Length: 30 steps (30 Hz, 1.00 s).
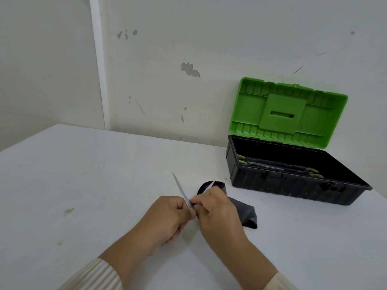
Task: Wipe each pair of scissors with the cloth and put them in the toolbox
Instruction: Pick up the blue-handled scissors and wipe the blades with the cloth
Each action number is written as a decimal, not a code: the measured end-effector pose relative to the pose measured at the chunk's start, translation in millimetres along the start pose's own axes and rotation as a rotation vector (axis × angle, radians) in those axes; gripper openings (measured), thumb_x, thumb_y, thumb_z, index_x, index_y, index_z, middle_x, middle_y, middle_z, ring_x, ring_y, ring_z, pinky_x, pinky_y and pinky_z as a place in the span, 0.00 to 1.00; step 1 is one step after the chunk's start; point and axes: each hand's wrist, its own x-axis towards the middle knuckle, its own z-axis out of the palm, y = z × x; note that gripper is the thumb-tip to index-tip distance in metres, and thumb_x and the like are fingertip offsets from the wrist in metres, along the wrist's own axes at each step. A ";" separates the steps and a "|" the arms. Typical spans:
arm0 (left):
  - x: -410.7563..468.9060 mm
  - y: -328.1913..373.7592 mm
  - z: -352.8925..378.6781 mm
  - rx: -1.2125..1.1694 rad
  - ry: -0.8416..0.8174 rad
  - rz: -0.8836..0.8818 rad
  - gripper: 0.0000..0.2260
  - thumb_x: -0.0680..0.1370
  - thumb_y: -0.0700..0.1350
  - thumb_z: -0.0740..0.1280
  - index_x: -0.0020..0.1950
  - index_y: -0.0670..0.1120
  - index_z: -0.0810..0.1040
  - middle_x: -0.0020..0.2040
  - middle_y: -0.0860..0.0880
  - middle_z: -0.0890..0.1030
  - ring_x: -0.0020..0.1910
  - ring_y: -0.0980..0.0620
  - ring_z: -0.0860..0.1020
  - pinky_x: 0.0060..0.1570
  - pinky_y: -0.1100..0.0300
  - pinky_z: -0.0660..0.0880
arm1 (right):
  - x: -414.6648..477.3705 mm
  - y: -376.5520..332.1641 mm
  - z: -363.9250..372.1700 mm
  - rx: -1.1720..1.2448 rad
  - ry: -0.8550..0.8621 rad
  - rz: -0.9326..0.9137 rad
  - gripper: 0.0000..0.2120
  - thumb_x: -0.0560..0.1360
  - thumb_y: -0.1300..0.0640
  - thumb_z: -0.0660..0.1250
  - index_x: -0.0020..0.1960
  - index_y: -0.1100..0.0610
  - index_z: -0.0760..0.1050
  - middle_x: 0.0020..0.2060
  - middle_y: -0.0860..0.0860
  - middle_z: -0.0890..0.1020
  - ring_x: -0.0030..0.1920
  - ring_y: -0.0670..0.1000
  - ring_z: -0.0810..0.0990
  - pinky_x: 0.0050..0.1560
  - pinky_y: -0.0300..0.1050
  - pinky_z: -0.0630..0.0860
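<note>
Left hand [167,216]: clenched round the lower end of the open scissors [180,188]. The handles are hidden inside the fist, so the exact hold cannot be told.
Right hand [217,210]: fingers pinch the cloth [245,213] against the base of the blades, touching the left hand's knuckles.
Scissors: held between the two hands, blades spread. One bare blade points up and away from the left hand, and a second tip shows just past the right hand's knuckles.
Cloth: dark grey, bunched under the right hand and trailing out on that hand's outer side onto the counter [83,185].
Toolbox [282,185]: beyond the right hand and off to its outer side, well apart, with the green lid [282,114] thrown open against the wall.
Done so far: green-handled scissors [243,162] lie inside the toolbox. Handles show at both ends, so it looks like two pairs, blades overlapping.
In hand: wiping of this pair appears under way, near the pivot.
Left: probably finishing both blades, then carrying the pair to the toolbox. No other loose scissors are visible near either hand.
</note>
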 end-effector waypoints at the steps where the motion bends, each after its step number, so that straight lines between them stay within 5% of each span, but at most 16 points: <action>1: 0.2 0.6 -1.5 0.008 0.001 0.001 0.15 0.75 0.41 0.68 0.29 0.45 0.69 0.25 0.47 0.70 0.18 0.52 0.63 0.21 0.68 0.58 | 1.2 0.7 0.1 0.027 -0.007 0.007 0.09 0.73 0.63 0.63 0.46 0.56 0.81 0.43 0.52 0.78 0.42 0.49 0.75 0.41 0.27 0.68; 5: -2.9 4.1 -1.3 0.031 -0.043 -0.011 0.14 0.75 0.41 0.68 0.30 0.44 0.70 0.25 0.47 0.71 0.17 0.54 0.64 0.20 0.68 0.59 | 21.5 30.3 -23.0 0.067 0.207 0.254 0.08 0.72 0.63 0.65 0.43 0.52 0.80 0.42 0.48 0.78 0.45 0.47 0.76 0.43 0.19 0.64; 8: -1.1 6.0 -4.4 0.006 -0.037 -0.023 0.16 0.75 0.41 0.68 0.29 0.44 0.69 0.23 0.49 0.70 0.16 0.54 0.64 0.20 0.68 0.58 | 14.9 24.2 -33.1 0.096 0.326 0.225 0.09 0.72 0.64 0.66 0.42 0.49 0.78 0.41 0.44 0.78 0.45 0.43 0.76 0.43 0.20 0.65; 13: -0.5 2.4 -4.4 0.002 -0.036 -0.010 0.13 0.75 0.41 0.68 0.31 0.43 0.71 0.24 0.48 0.70 0.18 0.52 0.64 0.22 0.66 0.58 | -3.8 7.4 -3.0 0.020 -0.011 -0.113 0.06 0.70 0.63 0.65 0.41 0.55 0.80 0.39 0.51 0.78 0.42 0.43 0.74 0.42 0.30 0.71; 17: -1.5 3.7 -4.5 0.048 -0.056 -0.002 0.16 0.75 0.42 0.69 0.28 0.45 0.69 0.23 0.50 0.71 0.18 0.53 0.64 0.21 0.67 0.59 | 17.2 32.8 -19.7 0.094 0.204 0.136 0.09 0.70 0.67 0.67 0.41 0.55 0.80 0.40 0.48 0.77 0.41 0.40 0.74 0.45 0.23 0.66; 19: -2.1 4.5 -5.5 0.022 -0.069 -0.007 0.16 0.75 0.41 0.69 0.28 0.45 0.69 0.25 0.48 0.73 0.18 0.53 0.64 0.21 0.67 0.59 | 20.1 40.9 -34.4 0.087 0.284 0.241 0.11 0.71 0.66 0.65 0.42 0.51 0.79 0.43 0.48 0.78 0.42 0.41 0.74 0.46 0.27 0.68; 22: 0.5 3.6 -10.2 -0.036 -0.048 -0.023 0.18 0.75 0.41 0.68 0.26 0.46 0.70 0.33 0.43 0.79 0.18 0.53 0.65 0.21 0.66 0.58 | 13.0 30.8 -42.6 0.070 0.093 0.173 0.09 0.71 0.63 0.66 0.38 0.51 0.80 0.45 0.45 0.77 0.47 0.38 0.74 0.47 0.27 0.70; 26: 2.5 2.2 -14.7 -0.144 -0.067 -0.053 0.14 0.76 0.42 0.67 0.30 0.44 0.74 0.32 0.42 0.75 0.17 0.53 0.66 0.20 0.66 0.60 | 4.6 11.0 -35.8 -0.006 -0.319 0.081 0.09 0.72 0.47 0.65 0.42 0.50 0.81 0.47 0.41 0.74 0.48 0.36 0.72 0.45 0.26 0.64; 30: 3.2 5.5 -20.1 -0.434 -0.100 -0.142 0.04 0.75 0.41 0.68 0.42 0.40 0.79 0.30 0.45 0.80 0.20 0.53 0.70 0.19 0.65 0.67 | 5.3 12.1 -34.1 0.099 -0.335 0.134 0.09 0.73 0.52 0.67 0.42 0.56 0.81 0.44 0.45 0.77 0.46 0.39 0.74 0.44 0.24 0.66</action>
